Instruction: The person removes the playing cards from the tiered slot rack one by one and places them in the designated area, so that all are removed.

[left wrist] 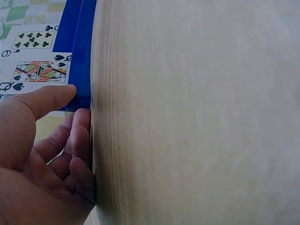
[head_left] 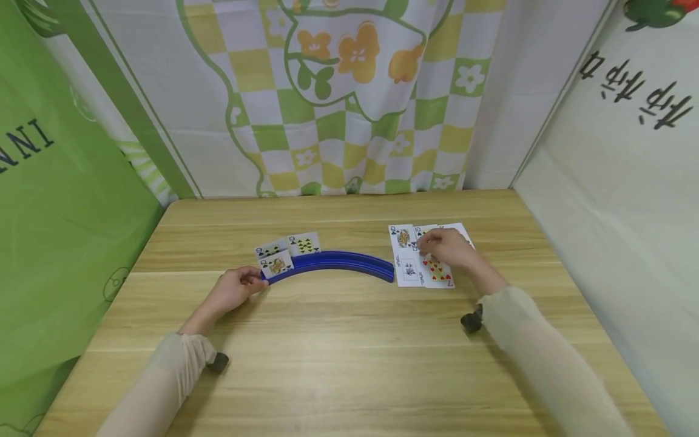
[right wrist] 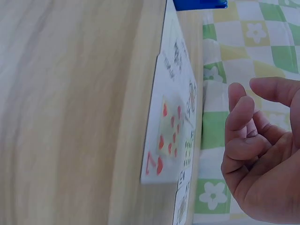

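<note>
In the head view, we had the curved blue card holder (head_left: 349,261) lying on the bench (head_left: 338,352), with the queen of spades (head_left: 276,264) propped at its left end, a half-hidden card (head_left: 267,250) behind that one and a club card (head_left: 304,244) next along. Our left hand (head_left: 233,291) was at that same end. Just beyond the holder's right end lay the flat cards (head_left: 403,238), the joker (head_left: 409,271) and a heart card (head_left: 437,271) among them, and our right hand (head_left: 449,246) was over them. We judged the step in hand to be picking the next card for the holder; the next move called for getting a fingertip under one edge and lifting a single card. The overlaps could have made two come up together, and our own hand covered part of the group. Behind the holder hung a checked curtain (head_left: 349,152), out of the way

In the left wrist view, our left hand pinched the holder's end, thumb above and fingers below, close by the queen

In the right wrist view, our right hand had loosely bent fingers, thumb and forefinger slightly apart, and we saw no card between them; the holder's tip showed past the flat cards
</note>
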`<state>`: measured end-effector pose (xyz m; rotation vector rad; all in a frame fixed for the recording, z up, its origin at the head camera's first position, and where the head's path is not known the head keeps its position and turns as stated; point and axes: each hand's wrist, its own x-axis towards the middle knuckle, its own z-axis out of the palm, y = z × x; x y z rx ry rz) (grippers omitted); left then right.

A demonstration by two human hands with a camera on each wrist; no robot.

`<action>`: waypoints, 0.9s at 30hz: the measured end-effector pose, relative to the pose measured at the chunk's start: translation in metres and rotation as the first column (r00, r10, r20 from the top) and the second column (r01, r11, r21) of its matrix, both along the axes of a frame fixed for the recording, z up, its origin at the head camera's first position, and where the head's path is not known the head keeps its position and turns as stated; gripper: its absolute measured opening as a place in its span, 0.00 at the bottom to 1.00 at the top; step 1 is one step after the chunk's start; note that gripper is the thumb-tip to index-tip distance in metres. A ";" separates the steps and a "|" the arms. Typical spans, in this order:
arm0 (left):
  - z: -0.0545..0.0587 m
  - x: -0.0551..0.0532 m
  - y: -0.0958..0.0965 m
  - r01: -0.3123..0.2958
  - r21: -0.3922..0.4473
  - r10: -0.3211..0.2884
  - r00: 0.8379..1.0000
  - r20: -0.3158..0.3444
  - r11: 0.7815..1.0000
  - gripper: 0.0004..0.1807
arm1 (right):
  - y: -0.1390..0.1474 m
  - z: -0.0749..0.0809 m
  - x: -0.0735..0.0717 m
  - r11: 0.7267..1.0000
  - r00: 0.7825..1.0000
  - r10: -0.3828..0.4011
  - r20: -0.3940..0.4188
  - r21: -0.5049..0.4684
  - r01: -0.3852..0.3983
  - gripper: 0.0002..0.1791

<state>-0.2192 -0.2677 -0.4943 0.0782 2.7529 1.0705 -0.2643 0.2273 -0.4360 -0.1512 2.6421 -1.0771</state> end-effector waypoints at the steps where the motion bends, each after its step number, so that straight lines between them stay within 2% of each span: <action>1: 0.000 0.000 0.000 -0.002 -0.001 0.002 1.000 -0.002 1.000 0.22 | -0.002 0.001 -0.001 1.000 1.000 -0.005 0.004 -0.003 0.005 0.16; 9: 0.003 0.000 0.003 0.012 0.004 -0.012 1.000 -0.026 1.000 0.22 | -0.019 0.003 -0.004 0.997 0.999 -0.020 0.046 -0.078 0.023 0.15; 27: 0.001 0.001 0.003 0.002 0.002 -0.002 1.000 -0.023 1.000 0.22 | -0.051 0.004 -0.006 0.987 0.998 0.040 0.040 -0.159 -0.033 0.19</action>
